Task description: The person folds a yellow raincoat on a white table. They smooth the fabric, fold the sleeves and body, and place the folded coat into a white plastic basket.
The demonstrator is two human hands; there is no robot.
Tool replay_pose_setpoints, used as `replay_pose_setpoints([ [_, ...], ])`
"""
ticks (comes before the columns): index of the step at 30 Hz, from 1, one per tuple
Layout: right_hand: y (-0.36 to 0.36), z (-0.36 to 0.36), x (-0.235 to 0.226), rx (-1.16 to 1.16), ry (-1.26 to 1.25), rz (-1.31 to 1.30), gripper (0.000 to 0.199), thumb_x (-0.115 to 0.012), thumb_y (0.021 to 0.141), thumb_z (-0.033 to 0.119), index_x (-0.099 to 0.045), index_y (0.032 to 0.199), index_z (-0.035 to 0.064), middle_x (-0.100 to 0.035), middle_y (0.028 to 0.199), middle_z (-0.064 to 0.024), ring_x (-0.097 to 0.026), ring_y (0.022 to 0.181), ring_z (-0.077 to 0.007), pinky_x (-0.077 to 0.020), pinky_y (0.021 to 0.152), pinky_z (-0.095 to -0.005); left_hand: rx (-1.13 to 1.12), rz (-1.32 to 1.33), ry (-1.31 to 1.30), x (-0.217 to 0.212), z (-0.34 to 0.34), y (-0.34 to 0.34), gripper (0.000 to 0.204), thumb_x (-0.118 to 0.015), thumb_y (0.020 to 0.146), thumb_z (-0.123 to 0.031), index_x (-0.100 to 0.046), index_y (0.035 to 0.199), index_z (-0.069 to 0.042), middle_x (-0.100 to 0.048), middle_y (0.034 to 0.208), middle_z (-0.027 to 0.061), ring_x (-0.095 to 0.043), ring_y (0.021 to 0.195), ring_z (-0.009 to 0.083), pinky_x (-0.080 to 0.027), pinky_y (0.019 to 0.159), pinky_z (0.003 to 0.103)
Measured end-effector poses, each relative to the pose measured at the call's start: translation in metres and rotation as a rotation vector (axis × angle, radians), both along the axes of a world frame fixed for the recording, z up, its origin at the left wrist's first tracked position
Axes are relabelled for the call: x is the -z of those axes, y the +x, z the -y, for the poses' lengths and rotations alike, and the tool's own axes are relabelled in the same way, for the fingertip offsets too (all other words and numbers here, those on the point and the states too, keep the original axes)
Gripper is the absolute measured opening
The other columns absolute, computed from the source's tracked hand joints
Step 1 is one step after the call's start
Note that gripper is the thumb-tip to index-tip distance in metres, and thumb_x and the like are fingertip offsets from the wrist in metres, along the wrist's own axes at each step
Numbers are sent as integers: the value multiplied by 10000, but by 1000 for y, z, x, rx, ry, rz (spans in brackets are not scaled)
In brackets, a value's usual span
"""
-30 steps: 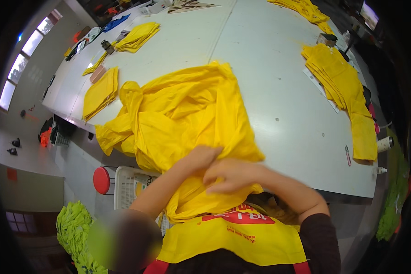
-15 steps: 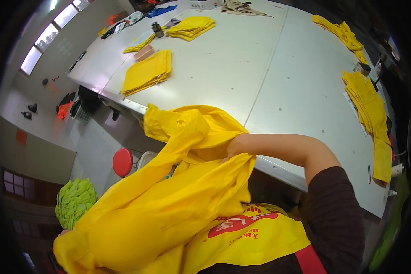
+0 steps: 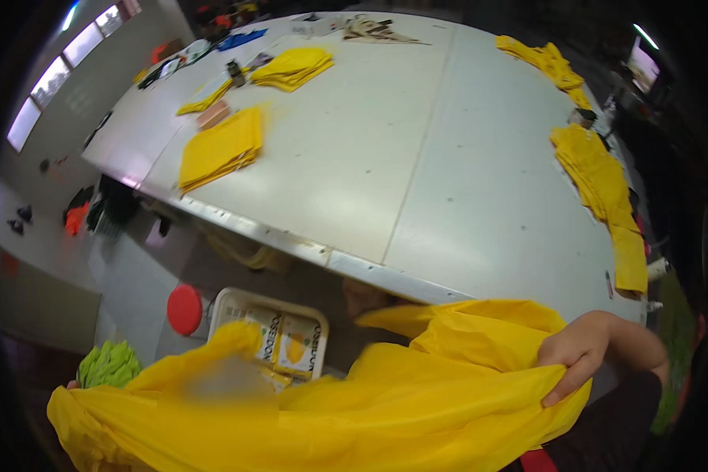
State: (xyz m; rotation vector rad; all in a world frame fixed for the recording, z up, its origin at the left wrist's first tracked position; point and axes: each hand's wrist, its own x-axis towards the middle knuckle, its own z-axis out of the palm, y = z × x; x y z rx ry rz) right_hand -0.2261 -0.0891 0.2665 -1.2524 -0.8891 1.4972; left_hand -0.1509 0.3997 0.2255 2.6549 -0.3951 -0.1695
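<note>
A large yellow garment (image 3: 425,405) of thin, smooth cloth stretches across the lower part of the view, in front of the table (image 3: 322,181). At its right end my right hand (image 3: 580,352) is closed on the edge, thumb and fingers pinching the cloth. Only a sliver of my left hand (image 3: 72,385) shows at the far left end, where it holds the garment up; its fingers are mostly behind the cloth. A blurred patch covers part of the garment left of the middle. Slack folds rise at its right side, close to the table's near edge.
Folded yellow stacks (image 3: 222,148) lie at the table's left, more yellow cloth (image 3: 598,169) along its right. A small bottle (image 3: 236,74) and a pinkish block (image 3: 212,115) stand near the stacks. Below are a white basket (image 3: 324,346) with packets, a red stool (image 3: 185,310) and a lime-green bundle (image 3: 110,364).
My right hand has pulled out of the bunched garment and moved right and nearer, spreading the cloth wide. The garment has come off the table edge, and the basket now shows.
</note>
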Motion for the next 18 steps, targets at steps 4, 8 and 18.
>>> replay_pose_setpoints([
  [4, -38, 64, -14, 789, 106, 338, 227, -540, 890, 164, -578, 983, -39, -622, 851, -176, -608, 802, -200, -465, 677, -302, -148, 119, -141, -37, -2, 24, 220, -618, 817, -268, -584, 853, -53, -553, 699, 16, -495, 560, 160, -397, 528, 305],
  [8, -29, 115, -58, 1522, -122, 841, 255, -525, 882, 191, -571, 1003, -28, -607, 921, -181, -587, 854, -223, -452, 727, -326, -121, 338, -439, -79, 56, 160, 226, -618, 822, -272, -583, 862, -53, -554, 710, 13, -493, 568, 153, -397, 532, 304],
  [18, 406, 331, -72, 1542, -119, 2169, 343, -426, 896, 236, -535, 1099, -17, -566, 1085, -199, -517, 1022, -329, -403, 892, -389, 161, 881, -811, -146, 335, 383, 316, -620, 835, -273, -535, 1026, -37, -540, 933, 79, -484, 816, 218, -383, 712, 327],
])
